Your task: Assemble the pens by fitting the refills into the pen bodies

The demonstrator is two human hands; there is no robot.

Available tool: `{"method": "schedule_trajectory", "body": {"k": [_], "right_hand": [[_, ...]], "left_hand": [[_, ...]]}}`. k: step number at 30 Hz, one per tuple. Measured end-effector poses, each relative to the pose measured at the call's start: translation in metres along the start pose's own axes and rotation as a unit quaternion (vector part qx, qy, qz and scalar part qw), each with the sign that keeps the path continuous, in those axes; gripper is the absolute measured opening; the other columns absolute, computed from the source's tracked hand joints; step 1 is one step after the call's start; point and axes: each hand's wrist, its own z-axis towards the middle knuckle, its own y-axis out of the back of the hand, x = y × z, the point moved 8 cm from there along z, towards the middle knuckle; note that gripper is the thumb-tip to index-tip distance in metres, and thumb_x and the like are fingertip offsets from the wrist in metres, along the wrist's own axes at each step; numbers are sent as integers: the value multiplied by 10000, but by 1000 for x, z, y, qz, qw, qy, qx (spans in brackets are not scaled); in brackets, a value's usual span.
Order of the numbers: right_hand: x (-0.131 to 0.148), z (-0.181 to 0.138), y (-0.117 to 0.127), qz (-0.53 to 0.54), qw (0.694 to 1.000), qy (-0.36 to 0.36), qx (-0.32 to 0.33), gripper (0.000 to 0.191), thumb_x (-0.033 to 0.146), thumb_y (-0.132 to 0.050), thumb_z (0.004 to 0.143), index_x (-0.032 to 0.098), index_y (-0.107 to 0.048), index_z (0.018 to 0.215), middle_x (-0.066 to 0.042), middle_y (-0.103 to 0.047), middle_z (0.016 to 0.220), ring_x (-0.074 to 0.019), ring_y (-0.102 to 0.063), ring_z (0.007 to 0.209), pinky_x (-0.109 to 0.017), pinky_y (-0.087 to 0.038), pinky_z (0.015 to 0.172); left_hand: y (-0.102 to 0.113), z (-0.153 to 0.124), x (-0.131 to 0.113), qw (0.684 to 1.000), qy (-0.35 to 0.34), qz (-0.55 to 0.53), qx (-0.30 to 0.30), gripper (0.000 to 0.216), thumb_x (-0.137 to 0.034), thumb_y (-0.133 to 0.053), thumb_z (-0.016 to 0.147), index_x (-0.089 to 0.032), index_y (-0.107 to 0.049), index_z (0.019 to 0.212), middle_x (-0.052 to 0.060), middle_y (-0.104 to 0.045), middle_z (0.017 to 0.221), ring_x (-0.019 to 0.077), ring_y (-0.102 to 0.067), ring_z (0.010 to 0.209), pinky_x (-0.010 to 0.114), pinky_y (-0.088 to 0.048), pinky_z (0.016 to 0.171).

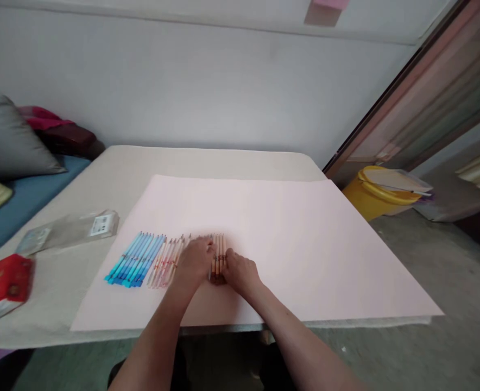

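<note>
A row of slim pens lies side by side on a pale pink sheet (297, 244). Blue pens (136, 260) form the left end, with whitish-pink pens (165, 263) beside them. Brown and cream pens (218, 258) lie between my two hands. My left hand (197, 258) rests over the middle of the row, its fingers curled against the left side of the brown pens and covering part of the row. From the right, my right hand (242, 271) presses bent fingers against the outer brown pens. The fingertips of both hands are partly hidden.
On the table (207, 160), left of the sheet, lie a clear plastic sleeve (73, 231) with a label and a red packet (6, 282). A grey cushion (14, 141) sits at far left. A yellow bucket (366, 195) stands on the floor at right.
</note>
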Motion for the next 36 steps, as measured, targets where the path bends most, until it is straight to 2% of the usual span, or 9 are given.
{"method": "schedule_trajectory", "body": {"k": [4, 7, 10, 15, 19, 22, 26, 30, 36], "right_hand": [[-7, 1, 1, 2, 1000, -18, 3, 262, 331, -292, 946, 171, -468, 1054, -128, -683, 894, -254, -669, 837, -329, -448, 667], [-10, 1, 0, -1, 1000, -22, 8, 258, 334, -292, 948, 178, -458, 1068, -130, -685, 894, -258, -671, 844, -342, -453, 677], [-11, 2, -2, -21, 1000, -18, 5, 235, 305, -314, 934, 178, -464, 1064, -132, -683, 887, -273, -673, 844, -353, -457, 679], [-10, 4, -5, -40, 999, -3, 1, 203, 242, -332, 916, 172, -465, 1052, -131, -684, 882, -262, -675, 823, -338, -454, 661], [-14, 7, -6, -46, 999, -6, 6, 202, 225, -342, 908, 185, -460, 1068, -126, -687, 885, -257, -672, 824, -337, -442, 658], [-16, 7, -6, -46, 999, -6, 7, 201, 223, -344, 905, 193, -462, 1065, -126, -688, 898, -256, -672, 828, -330, -434, 653], [-16, 7, -7, -44, 999, -3, 1, 201, 213, -341, 901, 194, -466, 1056, -118, -692, 889, -253, -674, 817, -318, -430, 639], [-16, 7, -6, -39, 999, -4, 0, 192, 210, -354, 889, 191, -474, 1038, -110, -695, 886, -256, -674, 808, -318, -429, 632], [-14, 6, -4, -34, 999, 7, -3, 207, 205, -364, 870, 189, -478, 1041, -108, -694, 892, -258, -672, 824, -321, -429, 630]], "left_hand": [[-26, -11, -19, 995, -68, 68, 11, 459, -236, -363, 879, -102, -450, 1309, 192, -448, 1374, 290, -374, 1283, 399, -305, 1008], [-39, -20, -27, 991, -105, 77, 37, 513, -205, -300, 885, -112, -339, 1389, 187, -347, 1449, 296, -295, 1338, 439, -276, 1036], [-40, -21, -22, 989, -108, 88, 42, 528, -246, -315, 885, -123, -330, 1398, 190, -335, 1455, 325, -281, 1340, 490, -253, 1042], [-32, -11, 2, 990, -74, 117, 21, 540, -343, -445, 848, -173, -396, 1358, 178, -347, 1450, 358, -272, 1335, 536, -211, 1045], [-7, -3, 32, 992, -14, 128, -14, 525, -351, -487, 832, -188, -410, 1325, 179, -377, 1418, 342, -343, 1290, 482, -296, 1000], [12, -1, 64, 991, 52, 127, -5, 333, -340, -427, 859, -184, -537, 1132, 154, -559, 1187, 281, -517, 1110, 391, -402, 873], [23, 2, 98, 987, 112, 115, 19, 226, -276, -405, 839, -187, -599, 912, 119, -641, 990, 245, -590, 978, 335, -426, 771], [17, 7, 105, 985, 124, 114, 44, 190, -230, -459, 765, -185, -628, 839, 110, -674, 900, 252, -626, 881, 329, -433, 693], [17, 14, 103, 983, 127, 118, 58, 247, -155, -438, 727, -159, -661, 834, 150, -683, 902, 276, -642, 874, 340, -435, 663]]}}
